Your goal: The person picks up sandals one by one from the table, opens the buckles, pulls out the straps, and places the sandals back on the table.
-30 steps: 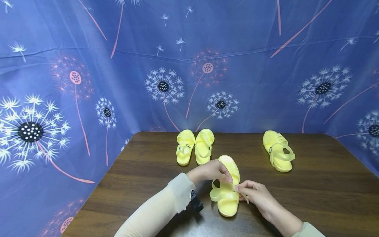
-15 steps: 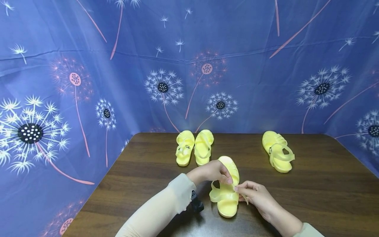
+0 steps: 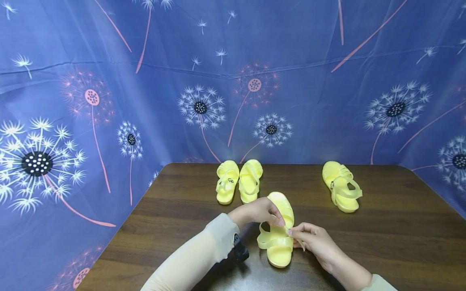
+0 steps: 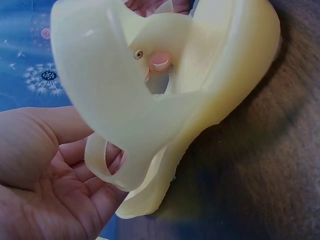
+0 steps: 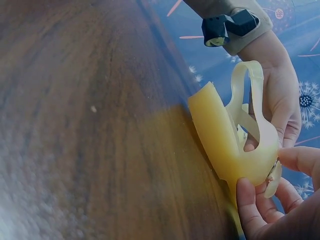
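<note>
A pale yellow jelly sandal [image 3: 279, 256] lies at the table's near middle, its toe pointing away and heel strap hanging out to the left. My left hand [image 3: 260, 212] reaches over it from the left, thumb and fingers pinching at the ankle strap; its fingertips are partly hidden behind the sandal in the left wrist view. My right hand [image 3: 316, 240] grips the sandal's right side, where a loose strap end [image 5: 272, 185] and a small metal buckle piece show. Inside the sandal, a metal rivet [image 4: 138, 54] and one fingertip are visible through the straps.
A matching pair, one sandal [image 3: 227, 182] beside another sandal [image 3: 250, 180], stands at the back middle of the brown wooden table [image 3: 164, 226]. A single sandal [image 3: 341, 186] lies at the back right. Behind hangs a blue dandelion-print cloth [image 3: 309, 81].
</note>
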### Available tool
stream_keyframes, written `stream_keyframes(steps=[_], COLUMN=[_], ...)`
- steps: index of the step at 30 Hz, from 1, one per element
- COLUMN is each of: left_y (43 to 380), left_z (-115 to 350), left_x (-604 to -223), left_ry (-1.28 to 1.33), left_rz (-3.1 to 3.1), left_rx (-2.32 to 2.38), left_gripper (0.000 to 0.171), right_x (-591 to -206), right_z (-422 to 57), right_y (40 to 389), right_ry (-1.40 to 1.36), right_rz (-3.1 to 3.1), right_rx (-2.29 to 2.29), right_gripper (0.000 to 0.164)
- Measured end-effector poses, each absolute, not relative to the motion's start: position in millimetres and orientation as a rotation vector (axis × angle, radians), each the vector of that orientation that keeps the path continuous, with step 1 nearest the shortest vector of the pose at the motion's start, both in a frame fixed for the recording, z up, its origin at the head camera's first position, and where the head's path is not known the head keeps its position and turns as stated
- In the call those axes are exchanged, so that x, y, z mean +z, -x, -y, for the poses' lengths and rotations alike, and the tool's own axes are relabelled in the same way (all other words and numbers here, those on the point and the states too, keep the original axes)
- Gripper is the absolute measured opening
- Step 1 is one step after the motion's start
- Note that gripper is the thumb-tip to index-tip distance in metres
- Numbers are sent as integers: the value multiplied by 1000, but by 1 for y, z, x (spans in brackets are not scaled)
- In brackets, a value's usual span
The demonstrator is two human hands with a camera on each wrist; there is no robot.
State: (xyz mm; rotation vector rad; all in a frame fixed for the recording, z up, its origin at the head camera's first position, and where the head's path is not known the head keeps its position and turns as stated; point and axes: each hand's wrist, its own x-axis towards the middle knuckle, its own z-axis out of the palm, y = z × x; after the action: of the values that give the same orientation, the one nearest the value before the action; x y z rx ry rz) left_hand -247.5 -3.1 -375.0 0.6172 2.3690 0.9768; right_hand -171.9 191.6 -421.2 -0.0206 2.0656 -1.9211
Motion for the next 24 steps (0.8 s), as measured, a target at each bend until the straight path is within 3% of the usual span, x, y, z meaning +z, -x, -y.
stream_keyframes(steps=[17,24], left_y=[247,248], left_z=[7,8], left_x=[-381,-382], left_ry=[-607,-611], left_rz=[-2363,-2376], left_rx=[1004,999], left_gripper=[14,14], right_x=[-425,-425], right_z=[-189,-183], right_y=[172,170], right_ry=[12,-135], right_rz=[-2089,-2166], right_rx=[-1920,-1923], right_gripper=[15,16])
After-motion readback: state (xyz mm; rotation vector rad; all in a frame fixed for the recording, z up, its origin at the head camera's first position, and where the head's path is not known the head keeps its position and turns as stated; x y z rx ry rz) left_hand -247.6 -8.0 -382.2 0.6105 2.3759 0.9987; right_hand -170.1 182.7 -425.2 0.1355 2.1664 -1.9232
